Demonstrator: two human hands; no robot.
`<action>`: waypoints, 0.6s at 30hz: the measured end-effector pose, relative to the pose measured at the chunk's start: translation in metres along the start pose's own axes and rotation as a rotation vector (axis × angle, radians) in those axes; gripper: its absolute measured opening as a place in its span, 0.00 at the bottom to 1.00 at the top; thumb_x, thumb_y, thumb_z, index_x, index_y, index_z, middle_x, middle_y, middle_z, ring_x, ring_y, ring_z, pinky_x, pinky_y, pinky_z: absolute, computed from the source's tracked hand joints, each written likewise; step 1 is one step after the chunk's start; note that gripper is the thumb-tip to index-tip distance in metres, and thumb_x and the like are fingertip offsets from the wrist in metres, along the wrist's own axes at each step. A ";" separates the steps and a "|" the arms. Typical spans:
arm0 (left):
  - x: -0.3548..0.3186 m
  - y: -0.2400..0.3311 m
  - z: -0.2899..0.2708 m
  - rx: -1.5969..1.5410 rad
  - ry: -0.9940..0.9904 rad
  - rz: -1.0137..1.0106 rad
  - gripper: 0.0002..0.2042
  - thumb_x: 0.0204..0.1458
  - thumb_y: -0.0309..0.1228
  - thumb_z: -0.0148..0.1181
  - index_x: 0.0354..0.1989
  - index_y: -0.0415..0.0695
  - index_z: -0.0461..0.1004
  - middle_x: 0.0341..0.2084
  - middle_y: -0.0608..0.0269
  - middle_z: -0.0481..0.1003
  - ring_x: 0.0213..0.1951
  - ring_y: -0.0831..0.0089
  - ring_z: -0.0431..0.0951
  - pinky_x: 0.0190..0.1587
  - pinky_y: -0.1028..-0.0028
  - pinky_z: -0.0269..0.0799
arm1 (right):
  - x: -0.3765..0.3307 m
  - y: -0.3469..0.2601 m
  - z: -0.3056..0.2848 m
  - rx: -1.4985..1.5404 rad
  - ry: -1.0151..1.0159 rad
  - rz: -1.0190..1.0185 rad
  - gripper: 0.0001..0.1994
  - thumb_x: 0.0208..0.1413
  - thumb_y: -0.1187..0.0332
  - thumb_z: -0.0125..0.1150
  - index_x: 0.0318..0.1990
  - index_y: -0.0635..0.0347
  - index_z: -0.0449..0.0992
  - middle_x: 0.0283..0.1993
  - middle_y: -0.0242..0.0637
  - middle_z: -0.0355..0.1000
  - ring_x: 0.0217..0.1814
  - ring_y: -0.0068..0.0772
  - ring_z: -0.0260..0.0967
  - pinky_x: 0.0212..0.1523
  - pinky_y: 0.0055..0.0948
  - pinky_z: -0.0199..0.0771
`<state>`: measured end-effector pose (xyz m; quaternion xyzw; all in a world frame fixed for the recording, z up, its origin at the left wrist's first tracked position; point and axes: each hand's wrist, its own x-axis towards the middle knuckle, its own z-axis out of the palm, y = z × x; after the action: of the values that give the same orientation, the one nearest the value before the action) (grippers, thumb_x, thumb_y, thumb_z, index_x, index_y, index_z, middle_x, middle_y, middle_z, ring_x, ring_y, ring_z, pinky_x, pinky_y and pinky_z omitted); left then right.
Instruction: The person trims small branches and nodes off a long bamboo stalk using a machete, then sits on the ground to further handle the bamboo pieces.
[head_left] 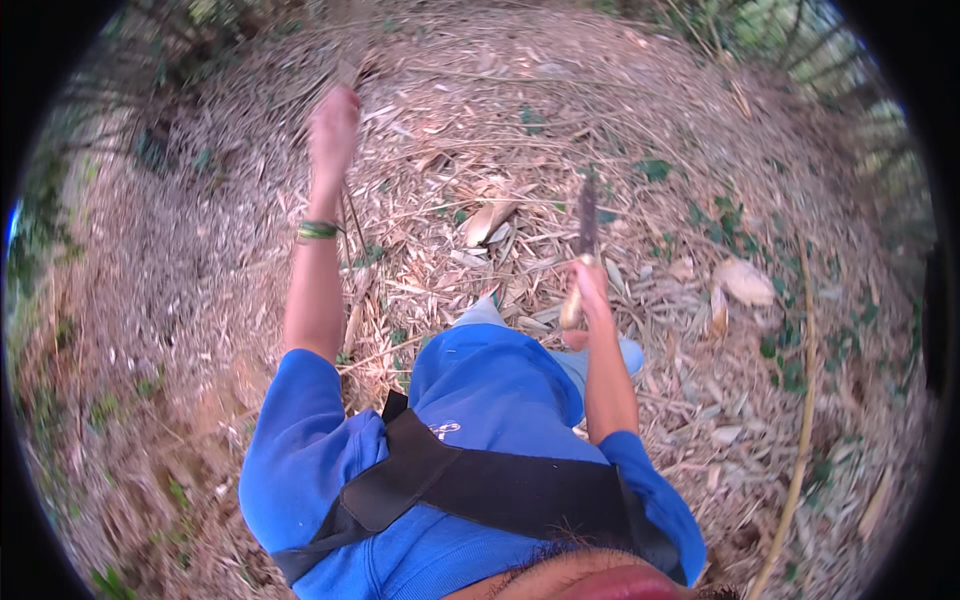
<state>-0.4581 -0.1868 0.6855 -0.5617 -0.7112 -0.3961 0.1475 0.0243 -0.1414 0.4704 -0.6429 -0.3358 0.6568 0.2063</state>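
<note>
My right hand (592, 287) is closed around the pale wooden handle of a machete (587, 215). Its dark blade points away from me, over the leaf litter. Further out on the left, my left hand (333, 128) is stretched forward with its fingers curled in. The hand is blurred, and what it grips, if anything, cannot be made out. Thin twigs (352, 215) show beside that wrist, which wears a green and yellow band (317, 230).
Dry leaves and husks cover the ground (450, 150). A tan curled husk (490, 220) lies ahead, and another pale husk (745, 282) lies at the right. One long thin pole (806, 400) runs along the right side. Green plants (735, 225) grow through the litter.
</note>
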 end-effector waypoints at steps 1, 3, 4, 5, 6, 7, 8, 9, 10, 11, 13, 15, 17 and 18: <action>-0.044 0.005 0.014 -0.183 -0.157 -0.316 0.15 0.65 0.36 0.44 0.34 0.39 0.73 0.21 0.62 0.71 0.25 0.74 0.70 0.30 0.71 0.66 | -0.010 -0.002 -0.005 0.001 0.049 0.046 0.03 0.48 0.74 0.61 0.28 0.61 0.73 0.18 0.31 0.67 0.15 0.24 0.64 0.15 0.25 0.63; -0.137 -0.005 0.032 -0.193 -0.371 -0.708 0.18 0.66 0.42 0.44 0.36 0.40 0.73 0.20 0.64 0.71 0.20 0.75 0.67 0.23 0.68 0.64 | -0.012 0.011 -0.023 -0.017 0.067 -0.004 0.03 0.48 0.73 0.60 0.31 0.58 0.72 0.18 0.29 0.65 0.15 0.23 0.62 0.15 0.24 0.63; -0.178 -0.005 0.038 -0.191 -0.414 -0.794 0.19 0.66 0.44 0.44 0.37 0.41 0.74 0.19 0.66 0.71 0.16 0.75 0.64 0.19 0.68 0.62 | -0.017 0.015 -0.032 -0.042 0.084 0.016 0.04 0.48 0.73 0.60 0.31 0.58 0.71 0.18 0.30 0.65 0.15 0.24 0.62 0.15 0.25 0.63; -0.216 -0.012 0.041 -0.117 -0.460 -0.776 0.19 0.66 0.45 0.44 0.38 0.41 0.73 0.19 0.64 0.71 0.16 0.74 0.66 0.18 0.68 0.63 | -0.022 0.017 -0.038 -0.061 0.105 0.032 0.04 0.48 0.73 0.60 0.30 0.58 0.71 0.18 0.30 0.64 0.15 0.24 0.62 0.15 0.25 0.64; -0.238 -0.017 0.042 -0.045 -0.510 -0.758 0.19 0.66 0.46 0.44 0.38 0.41 0.72 0.18 0.63 0.72 0.16 0.73 0.67 0.18 0.68 0.65 | -0.026 0.019 -0.047 -0.037 0.104 0.071 0.04 0.47 0.73 0.60 0.30 0.58 0.71 0.18 0.30 0.64 0.15 0.25 0.62 0.15 0.26 0.64; -0.232 -0.018 0.035 -0.041 -0.582 -0.807 0.17 0.65 0.44 0.46 0.39 0.41 0.72 0.18 0.60 0.73 0.17 0.69 0.69 0.18 0.67 0.66 | -0.030 0.023 -0.054 -0.010 0.110 0.113 0.04 0.47 0.73 0.60 0.30 0.58 0.71 0.18 0.30 0.64 0.14 0.26 0.62 0.15 0.27 0.64; -0.212 -0.017 0.026 -0.039 -0.659 -0.842 0.16 0.65 0.42 0.47 0.39 0.41 0.72 0.18 0.57 0.73 0.18 0.65 0.72 0.19 0.65 0.68 | -0.036 0.025 -0.057 -0.008 0.138 0.111 0.04 0.47 0.72 0.60 0.30 0.58 0.71 0.18 0.31 0.64 0.14 0.26 0.62 0.15 0.28 0.64; -0.201 -0.017 0.015 -0.031 -0.725 -0.891 0.14 0.65 0.40 0.48 0.40 0.41 0.72 0.18 0.55 0.74 0.18 0.62 0.74 0.19 0.63 0.69 | -0.040 0.025 -0.062 -0.019 0.152 0.108 0.04 0.47 0.72 0.60 0.30 0.59 0.71 0.17 0.31 0.64 0.14 0.27 0.62 0.15 0.28 0.64; -0.186 -0.049 0.014 0.179 -0.749 -0.759 0.10 0.63 0.36 0.52 0.40 0.40 0.72 0.21 0.48 0.76 0.23 0.55 0.79 0.22 0.60 0.73 | -0.044 0.026 -0.067 -0.027 0.171 0.106 0.05 0.46 0.72 0.60 0.30 0.59 0.71 0.17 0.31 0.64 0.14 0.27 0.62 0.15 0.28 0.64; -0.193 -0.134 0.006 0.276 -0.582 -0.402 0.10 0.61 0.35 0.55 0.41 0.41 0.72 0.26 0.47 0.78 0.24 0.55 0.80 0.24 0.60 0.74 | -0.046 0.018 -0.067 -0.058 0.144 0.120 0.05 0.46 0.72 0.60 0.30 0.59 0.71 0.17 0.31 0.64 0.14 0.27 0.62 0.15 0.28 0.64; -0.046 -0.190 -0.023 0.606 -0.470 -0.179 0.24 0.56 0.48 0.53 0.52 0.42 0.65 0.42 0.42 0.71 0.42 0.54 0.74 0.41 0.57 0.68 | -0.046 0.023 -0.071 -0.074 0.176 0.153 0.05 0.46 0.72 0.60 0.30 0.59 0.71 0.17 0.31 0.64 0.14 0.27 0.62 0.15 0.28 0.65; 0.080 -0.253 -0.080 0.954 -0.094 -0.142 0.47 0.52 0.70 0.44 0.70 0.45 0.51 0.67 0.36 0.54 0.67 0.42 0.57 0.66 0.41 0.48 | -0.051 0.017 -0.069 -0.109 0.133 0.153 0.04 0.46 0.72 0.59 0.29 0.59 0.71 0.17 0.32 0.65 0.14 0.27 0.62 0.15 0.28 0.65; 0.196 -0.207 -0.098 0.786 0.118 -0.073 0.42 0.52 0.65 0.47 0.65 0.41 0.56 0.60 0.40 0.57 0.61 0.48 0.58 0.59 0.45 0.55 | -0.064 0.010 -0.063 -0.128 0.158 0.134 0.03 0.46 0.72 0.58 0.27 0.60 0.72 0.18 0.32 0.66 0.14 0.27 0.62 0.15 0.28 0.65; 0.240 -0.184 -0.109 0.752 0.244 0.072 0.35 0.55 0.58 0.50 0.60 0.39 0.61 0.52 0.43 0.64 0.54 0.52 0.64 0.53 0.52 0.61 | -0.065 0.009 -0.060 -0.107 0.137 0.129 0.03 0.47 0.73 0.58 0.27 0.60 0.72 0.18 0.33 0.66 0.14 0.27 0.62 0.15 0.28 0.65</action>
<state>-0.7301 -0.1128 0.8393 -0.4420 -0.7639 -0.1665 0.4399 0.0902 -0.1826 0.5136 -0.7165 -0.3134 0.6045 0.1515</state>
